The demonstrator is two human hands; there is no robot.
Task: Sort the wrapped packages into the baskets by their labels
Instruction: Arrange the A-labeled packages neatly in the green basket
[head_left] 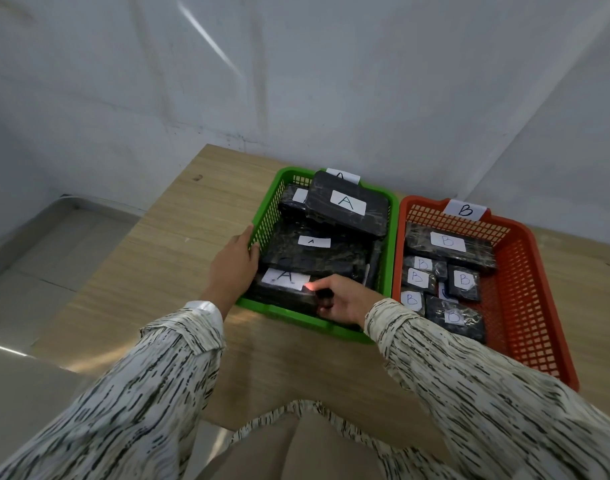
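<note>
A green basket point(393, 237) tagged A holds several black wrapped packages with white A labels. An orange basket point(525, 341) tagged B stands to its right, holding several black packages labelled B. Both my hands are on one A package point(286, 289) at the near end of the green basket. My left hand point(235, 263) grips its left end against the basket's left wall. My right hand point(341, 297) curls round its right end.
The baskets stand side by side on a light wooden table point(179, 244) pushed against a white wall. A metal surface point(47, 244) lies lower at the left. The table's near edge is under my sleeves.
</note>
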